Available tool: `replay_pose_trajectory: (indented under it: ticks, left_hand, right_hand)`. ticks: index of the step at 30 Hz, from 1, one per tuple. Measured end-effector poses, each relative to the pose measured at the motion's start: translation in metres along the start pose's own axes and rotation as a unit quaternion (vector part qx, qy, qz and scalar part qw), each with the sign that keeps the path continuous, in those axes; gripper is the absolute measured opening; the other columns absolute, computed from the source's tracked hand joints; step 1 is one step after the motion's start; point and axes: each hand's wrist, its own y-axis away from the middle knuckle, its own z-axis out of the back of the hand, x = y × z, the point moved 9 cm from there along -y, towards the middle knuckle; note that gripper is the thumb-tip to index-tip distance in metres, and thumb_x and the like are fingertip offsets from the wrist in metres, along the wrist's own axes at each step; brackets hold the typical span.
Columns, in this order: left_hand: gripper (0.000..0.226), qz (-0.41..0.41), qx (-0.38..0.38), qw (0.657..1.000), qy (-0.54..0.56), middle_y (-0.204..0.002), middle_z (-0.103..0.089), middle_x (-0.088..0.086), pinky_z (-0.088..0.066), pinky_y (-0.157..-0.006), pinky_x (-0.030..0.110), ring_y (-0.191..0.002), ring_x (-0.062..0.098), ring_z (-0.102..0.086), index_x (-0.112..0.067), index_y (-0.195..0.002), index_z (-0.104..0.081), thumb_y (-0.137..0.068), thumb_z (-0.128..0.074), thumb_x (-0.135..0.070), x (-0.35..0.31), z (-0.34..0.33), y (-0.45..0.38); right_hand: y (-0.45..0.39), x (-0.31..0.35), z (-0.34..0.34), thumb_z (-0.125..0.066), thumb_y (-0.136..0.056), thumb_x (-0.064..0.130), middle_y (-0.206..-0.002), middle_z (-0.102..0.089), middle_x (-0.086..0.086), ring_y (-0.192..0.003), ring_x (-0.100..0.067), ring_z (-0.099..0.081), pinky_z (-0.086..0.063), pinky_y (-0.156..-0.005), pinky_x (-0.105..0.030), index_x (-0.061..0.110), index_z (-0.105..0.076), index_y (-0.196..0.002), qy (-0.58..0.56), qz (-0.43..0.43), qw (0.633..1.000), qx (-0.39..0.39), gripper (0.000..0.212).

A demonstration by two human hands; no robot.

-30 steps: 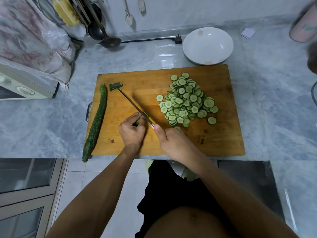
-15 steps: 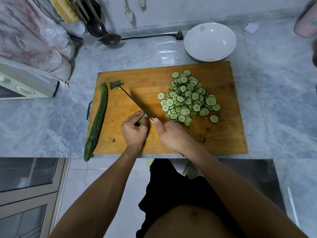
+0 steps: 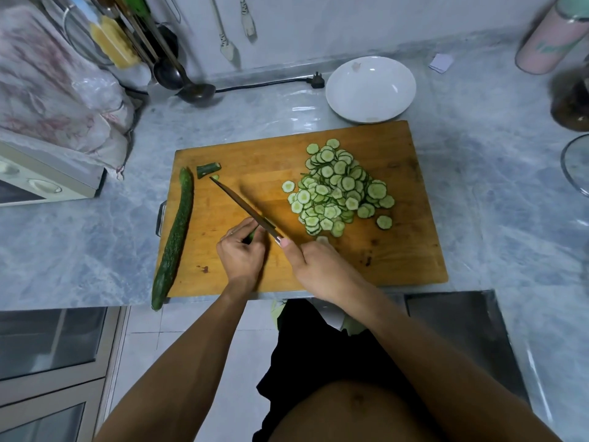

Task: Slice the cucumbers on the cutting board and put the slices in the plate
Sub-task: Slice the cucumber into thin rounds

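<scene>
Slicing is down to the last stub of cucumber [image 3: 251,235], pinched under the curled fingers of the left hand [image 3: 241,254] near the board's six o'clock edge; only a sliver of green shows. The right hand [image 3: 314,266] is wrapped round the knife [image 3: 243,208] handle, and the blade runs from that hand toward ten o'clock, its tip near a cut-off end piece [image 3: 207,170]. The stub lies just at nine o'clock of the blade, so the next cut likely turns on that narrow gap beside the fingertips. A heap of slices [image 3: 339,189] sits at two o'clock of the hands on the cutting board [image 3: 398,250]; the white plate [image 3: 371,105] at twelve holds none. A whole cucumber [image 3: 174,237] waits along the board's nine o'clock edge, long axis roughly twelve-to-six, nearer the left hand.
</scene>
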Motion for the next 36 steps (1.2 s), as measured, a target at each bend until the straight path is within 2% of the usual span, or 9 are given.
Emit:
replay_pose_trajectory:
  ticks: [3, 6, 12, 17, 23, 26, 33, 36]
  left_hand:
    - [0.019, -0.003, 0.000, 1.000, -0.002, -0.101, -0.076, 0.002, -0.056, -0.087, 0.034, -0.100, 0.007, -0.067, -0.008, -0.094, -0.080, -0.079, -0.068, -0.005, -0.002, 0.001, 0.001]
    - [0.019, -0.012, 0.001, 1.000, -0.002, -0.100, -0.076, 0.003, -0.057, -0.082, 0.034, -0.098, 0.013, -0.070, -0.008, -0.093, -0.081, -0.079, -0.068, -0.004, -0.003, 0.001, 0.001]
    - [0.018, -0.025, 0.001, 1.000, 0.004, -0.100, -0.077, 0.002, -0.058, -0.080, 0.037, -0.097, 0.013, -0.071, -0.008, -0.093, -0.081, -0.079, -0.069, -0.004, -0.003, 0.001, 0.003]
    - [0.018, -0.026, 0.001, 1.000, 0.008, -0.100, -0.076, 0.002, -0.058, -0.081, 0.037, -0.098, 0.012, -0.071, -0.008, -0.094, -0.081, -0.080, -0.071, -0.002, -0.001, 0.001, 0.002]
    - [0.019, -0.031, 0.007, 0.999, 0.000, -0.102, -0.076, 0.002, -0.057, -0.085, 0.037, -0.100, 0.011, -0.070, -0.008, -0.096, -0.080, -0.082, -0.069, -0.013, 0.002, -0.001, 0.003]
    - [0.022, -0.031, 0.016, 0.999, -0.005, -0.105, -0.076, 0.004, -0.057, -0.090, 0.038, -0.103, 0.011, -0.070, -0.007, -0.100, -0.079, -0.083, -0.070, -0.019, 0.004, -0.003, 0.002]
    - [0.021, -0.051, 0.022, 0.998, -0.017, -0.104, -0.076, 0.005, -0.056, -0.089, 0.036, -0.102, 0.012, -0.069, -0.007, -0.099, -0.079, -0.083, -0.067, -0.010, -0.002, -0.002, 0.004]
    - [0.023, -0.043, 0.023, 0.999, -0.017, -0.104, -0.076, 0.005, -0.056, -0.090, 0.036, -0.103, 0.013, -0.069, -0.007, -0.099, -0.079, -0.082, -0.065, -0.014, -0.004, -0.002, 0.004]
  right_hand:
    - [0.003, -0.003, -0.002, -0.019, -0.101, 0.061, -0.073, -0.057, -0.011, -0.080, -0.031, -0.059, -0.049, -0.078, -0.041, 0.016, -0.047, -0.063, -0.010, -0.004, 1.000, -0.004, 0.066]
    - [0.006, -0.004, -0.003, -0.019, -0.101, 0.062, -0.072, -0.054, -0.010, -0.075, -0.030, -0.057, -0.043, -0.068, -0.036, 0.017, -0.045, -0.062, -0.012, -0.001, 1.000, -0.006, 0.065]
    - [0.011, -0.004, -0.005, -0.019, -0.102, 0.060, -0.067, -0.046, -0.007, -0.072, -0.027, -0.051, -0.035, -0.067, -0.032, 0.019, -0.041, -0.059, -0.009, 0.002, 1.000, 0.006, 0.063]
    - [0.010, -0.003, -0.004, -0.019, -0.102, 0.060, -0.065, -0.050, -0.005, -0.064, -0.020, -0.052, -0.032, -0.059, -0.032, 0.016, -0.046, -0.061, -0.008, -0.002, 1.000, 0.014, 0.066]
    - [0.008, -0.008, -0.009, -0.021, -0.102, 0.061, -0.068, -0.047, -0.006, -0.066, -0.020, -0.049, -0.032, -0.064, -0.032, 0.016, -0.043, -0.061, -0.030, -0.023, 0.999, 0.015, 0.064]
    - [0.006, -0.009, -0.006, -0.022, -0.102, 0.061, -0.065, -0.048, -0.007, -0.062, -0.021, -0.051, -0.033, -0.061, -0.033, 0.013, -0.043, -0.061, -0.039, -0.028, 0.999, 0.014, 0.066]
    - [-0.008, -0.011, -0.017, -0.021, -0.099, 0.065, -0.070, -0.050, -0.009, -0.068, -0.026, -0.053, -0.034, -0.064, -0.031, 0.017, -0.042, -0.062, -0.038, -0.047, 0.998, 0.006, 0.064]
    - [-0.014, -0.013, -0.020, -0.020, -0.100, 0.064, -0.076, -0.053, -0.009, -0.072, -0.026, -0.054, -0.034, -0.066, -0.031, 0.017, -0.044, -0.065, -0.031, -0.059, 0.998, 0.008, 0.063]
